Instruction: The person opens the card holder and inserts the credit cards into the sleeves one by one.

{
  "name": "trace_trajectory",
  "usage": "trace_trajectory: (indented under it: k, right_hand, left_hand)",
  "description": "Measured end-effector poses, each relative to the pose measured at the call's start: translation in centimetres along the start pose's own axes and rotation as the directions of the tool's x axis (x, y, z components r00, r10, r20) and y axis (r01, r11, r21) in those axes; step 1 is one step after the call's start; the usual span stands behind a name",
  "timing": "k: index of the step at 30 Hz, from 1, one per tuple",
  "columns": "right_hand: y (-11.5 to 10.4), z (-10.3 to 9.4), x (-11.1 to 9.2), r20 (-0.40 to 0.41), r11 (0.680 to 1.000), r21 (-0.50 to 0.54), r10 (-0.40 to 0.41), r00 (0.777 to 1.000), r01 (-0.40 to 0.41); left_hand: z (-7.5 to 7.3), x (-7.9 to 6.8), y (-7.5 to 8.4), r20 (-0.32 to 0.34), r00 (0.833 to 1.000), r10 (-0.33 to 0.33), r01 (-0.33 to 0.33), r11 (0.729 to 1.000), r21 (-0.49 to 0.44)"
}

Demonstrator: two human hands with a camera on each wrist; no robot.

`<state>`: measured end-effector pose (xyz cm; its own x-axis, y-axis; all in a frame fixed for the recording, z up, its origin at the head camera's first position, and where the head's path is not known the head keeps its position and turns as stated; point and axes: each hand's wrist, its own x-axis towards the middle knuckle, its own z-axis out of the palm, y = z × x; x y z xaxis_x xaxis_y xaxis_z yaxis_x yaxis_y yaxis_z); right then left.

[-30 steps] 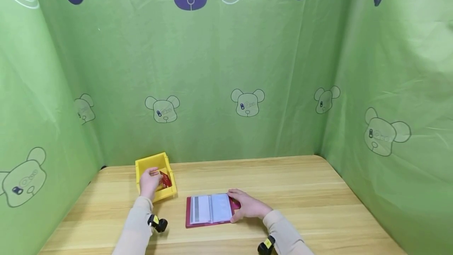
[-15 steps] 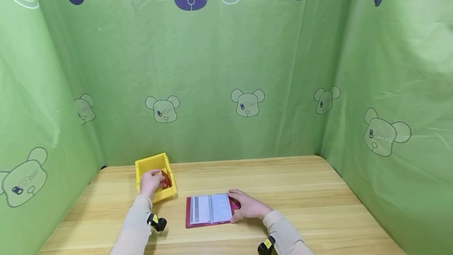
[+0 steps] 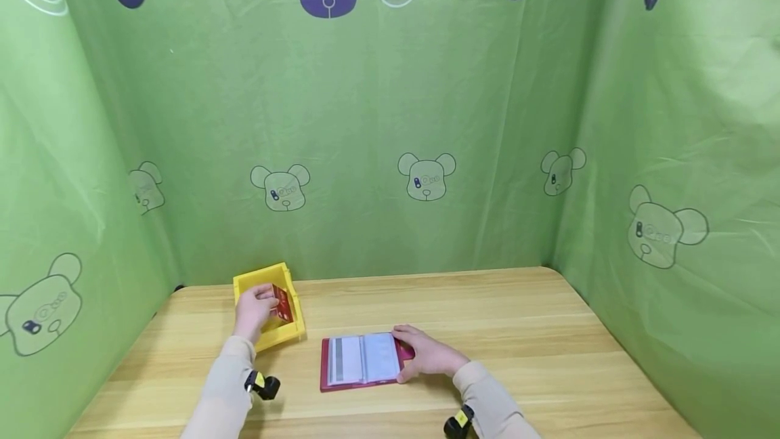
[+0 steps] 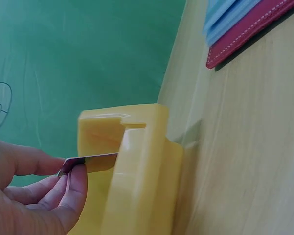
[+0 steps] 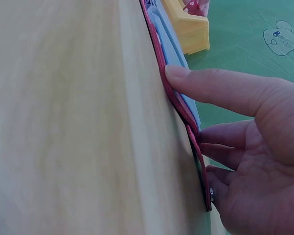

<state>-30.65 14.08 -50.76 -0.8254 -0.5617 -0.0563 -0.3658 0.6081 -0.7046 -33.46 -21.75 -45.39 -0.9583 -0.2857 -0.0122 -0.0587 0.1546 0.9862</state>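
Observation:
My left hand (image 3: 252, 311) pinches a red card (image 3: 283, 305) between thumb and fingers, tilted up inside the yellow bin (image 3: 282, 338). In the left wrist view the card (image 4: 101, 157) shows nearly edge-on, its far end beside the bin's wall (image 4: 137, 171). An opened card holder (image 3: 346, 360) with a red cover and clear sleeves lies flat on the table. Its right edge is held by my right hand (image 3: 431, 356), thumb at the near corner and fingers toward the far one. The right wrist view shows the thumb (image 5: 186, 78) against the cover's edge (image 5: 162, 62).
The wooden table (image 3: 518, 330) reaches back to a green curtain (image 3: 353, 236) printed with bear figures, which also encloses both sides. The bin stands at the back left, to the left of the card holder. Each wrist carries a small black camera (image 3: 263, 385).
My left hand has drawn slightly left and raised the red card, so more of its face shows within the bin. My right hand and the card holder have stayed in place.

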Motion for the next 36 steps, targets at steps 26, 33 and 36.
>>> trace_trajectory:
  k: [26,33,36]
  right_hand:
    - [-0.1,0.0,0.1,0.0,1.0,-0.013,-0.007,1.0,0.007]
    - [0.0,0.1,0.1,0.001,1.0,-0.015,-0.011,1.0,0.011]
    - [0.0,0.1,0.1,0.0,1.0,-0.013,-0.009,1.0,0.009]
  left_hand:
    - [-0.3,-3.2,1.3,-0.022,0.999,0.033,-0.035,0.997,-0.066]
    - [0.0,-4.1,1.5,-0.039,0.998,0.045,-0.047,0.997,-0.056]
    - [0.2,-4.4,1.6,-0.034,0.998,0.047,-0.049,0.997,-0.061]
